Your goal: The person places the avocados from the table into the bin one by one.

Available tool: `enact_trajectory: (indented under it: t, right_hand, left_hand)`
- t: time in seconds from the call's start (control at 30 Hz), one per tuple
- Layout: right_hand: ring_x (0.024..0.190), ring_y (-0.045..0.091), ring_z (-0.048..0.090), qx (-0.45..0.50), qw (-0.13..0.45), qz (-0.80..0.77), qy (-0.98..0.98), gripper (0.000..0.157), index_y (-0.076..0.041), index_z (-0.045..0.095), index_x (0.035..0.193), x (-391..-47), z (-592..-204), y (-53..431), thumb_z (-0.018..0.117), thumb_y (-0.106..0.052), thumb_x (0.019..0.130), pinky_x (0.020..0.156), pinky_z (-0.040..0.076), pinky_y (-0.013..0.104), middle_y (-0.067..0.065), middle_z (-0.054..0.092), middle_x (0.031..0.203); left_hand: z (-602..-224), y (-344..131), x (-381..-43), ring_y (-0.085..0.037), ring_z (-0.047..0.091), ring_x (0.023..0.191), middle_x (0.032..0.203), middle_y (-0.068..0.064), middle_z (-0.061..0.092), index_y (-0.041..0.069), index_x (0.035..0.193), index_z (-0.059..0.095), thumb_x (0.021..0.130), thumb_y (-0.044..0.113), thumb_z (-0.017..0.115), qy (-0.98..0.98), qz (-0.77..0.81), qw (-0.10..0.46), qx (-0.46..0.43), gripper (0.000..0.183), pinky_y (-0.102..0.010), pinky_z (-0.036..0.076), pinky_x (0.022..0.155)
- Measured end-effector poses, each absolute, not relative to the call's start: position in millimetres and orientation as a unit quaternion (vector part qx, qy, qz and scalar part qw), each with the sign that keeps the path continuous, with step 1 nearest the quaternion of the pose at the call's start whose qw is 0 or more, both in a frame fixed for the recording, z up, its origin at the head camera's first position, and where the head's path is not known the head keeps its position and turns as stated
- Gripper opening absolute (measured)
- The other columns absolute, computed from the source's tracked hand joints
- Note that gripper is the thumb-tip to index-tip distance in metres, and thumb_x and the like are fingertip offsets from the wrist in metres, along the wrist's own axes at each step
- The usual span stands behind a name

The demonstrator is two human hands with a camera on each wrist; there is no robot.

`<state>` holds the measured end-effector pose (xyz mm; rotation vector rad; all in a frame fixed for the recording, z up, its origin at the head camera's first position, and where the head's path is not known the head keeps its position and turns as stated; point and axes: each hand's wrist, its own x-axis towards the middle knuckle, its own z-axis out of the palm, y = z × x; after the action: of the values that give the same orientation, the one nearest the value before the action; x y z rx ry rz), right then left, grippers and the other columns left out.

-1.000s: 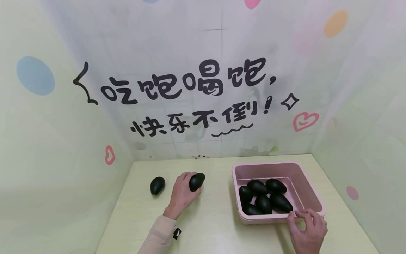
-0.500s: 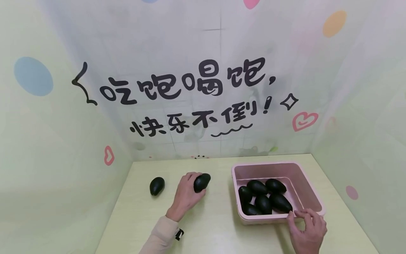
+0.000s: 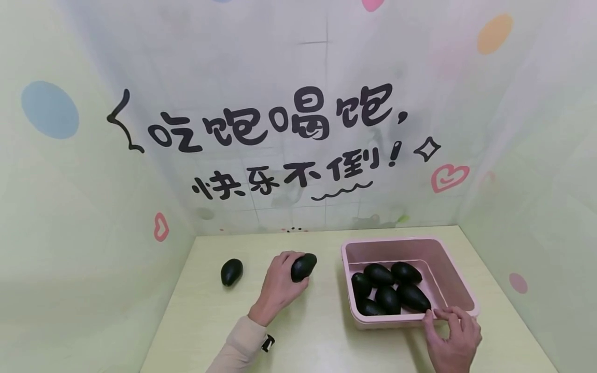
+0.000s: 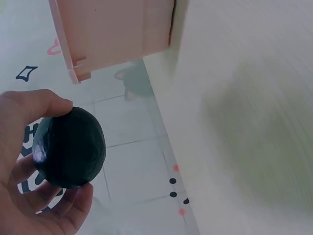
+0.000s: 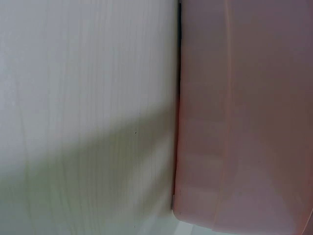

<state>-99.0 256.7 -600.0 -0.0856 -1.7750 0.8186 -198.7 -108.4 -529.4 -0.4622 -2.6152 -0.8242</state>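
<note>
My left hand [image 3: 279, 285] holds a dark green avocado [image 3: 304, 268] left of the pink plastic bin [image 3: 392, 318]. In the left wrist view, thumb and fingers curl round this avocado [image 4: 71, 147], which shows apart from the tabletop. Several more avocados [image 3: 388, 299] lie inside the bin, mostly toward its left and front. At the bin's front right rim, my right hand [image 3: 451, 336] grips the edge with bent fingers and thumb. Only the bin's outer wall [image 5: 244, 117] and the table show in the right wrist view; the hand itself is out of it.
One more avocado [image 3: 231, 272] lies at the left on the pale wooden table [image 3: 317, 342]. A printed curtain [image 3: 298, 62] with black lettering hangs behind, and pale walls [image 3: 536, 207] close in both sides.
My left hand has carried its avocado rightward toward the bin. The right hand has stayed on the rim, and the other avocados have not moved.
</note>
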Motion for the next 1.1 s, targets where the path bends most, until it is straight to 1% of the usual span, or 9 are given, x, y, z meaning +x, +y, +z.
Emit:
enact_trajectory:
  t: [0.2,0.47,0.9,1.1]
  right_hand:
    - [0.116,-0.011,0.038,-0.039,0.557,0.347,-0.753,0.055,0.013,0.068,0.076,-99,-598,256,0.066,-0.040,0.090,0.095,0.024,0.027,0.032,0.062,0.090]
    - [0.116,-0.011,0.038,-0.039,0.555,0.349,-0.754,0.054,0.011,0.069,0.077,-99,-603,259,0.067,-0.041,0.091,0.094,0.024,0.027,0.030,0.061,0.091]
    - [0.116,-0.013,0.039,-0.039,0.556,0.350,-0.753,0.053,0.009,0.071,0.077,-98,-608,260,0.068,-0.042,0.091,0.088,0.027,0.032,0.029,0.064,0.092]
    - [0.116,-0.011,0.039,-0.038,0.555,0.352,-0.753,0.052,0.012,0.069,0.078,-98,-607,260,0.067,-0.039,0.090,0.093,0.024,0.028,0.030,0.063,0.092]
  left_hand:
    - [-524,-106,-198,-0.031,0.067,0.110,0.126,-0.009,0.070,0.016,0.130,0.071,0.079,0.023,0.091,-0.923,-0.288,0.187,-0.174,0.055,-0.045,0.059,0.089]
    - [-516,-101,-197,-0.030,0.067,0.110,0.126,-0.008,0.070,0.017,0.131,0.070,0.080,0.023,0.091,-0.922,-0.288,0.179,-0.189,0.055,-0.045,0.059,0.089]
    - [-507,-93,-195,-0.027,0.067,0.108,0.125,-0.007,0.070,0.018,0.130,0.070,0.079,0.025,0.091,-0.917,-0.286,0.188,-0.207,0.055,-0.043,0.059,0.088]
    - [-501,-89,-192,-0.027,0.067,0.107,0.125,-0.006,0.071,0.018,0.130,0.071,0.079,0.025,0.091,-0.913,-0.289,0.190,-0.215,0.056,-0.042,0.059,0.088]
